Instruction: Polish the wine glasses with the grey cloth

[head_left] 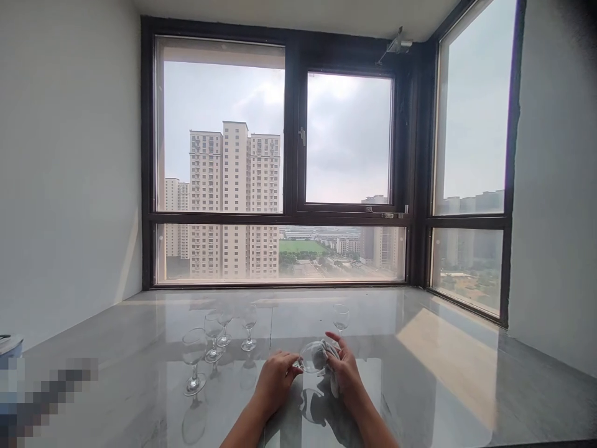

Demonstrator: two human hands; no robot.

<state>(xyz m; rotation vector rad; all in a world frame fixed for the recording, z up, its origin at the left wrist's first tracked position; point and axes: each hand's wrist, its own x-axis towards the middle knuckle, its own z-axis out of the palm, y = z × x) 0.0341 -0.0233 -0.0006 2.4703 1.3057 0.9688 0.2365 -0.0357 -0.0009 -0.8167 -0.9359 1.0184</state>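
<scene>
A clear wine glass (pixel 310 359) lies sideways between my hands, low over the glossy sill. My left hand (pixel 278 378) is closed around its stem end, with the fingers pinched together. In my right hand (pixel 347 371) is a grey cloth (pixel 334 373), bunched at the mouth of the bowl. Part of the cloth shows through the bowl and seems to be inside it. Just behind my right hand another wine glass (pixel 341 318) stands, its lower part hidden by the fingers.
Several upright wine glasses stand to the left, the nearest glass (pixel 193 351) close to my left forearm and another glass (pixel 249 323) farther back. The grey tiled sill (pixel 420 386) reflects them. Dark-framed windows (pixel 289 218) rise behind. A blue-and-white item (pixel 10 345) sits at the left edge.
</scene>
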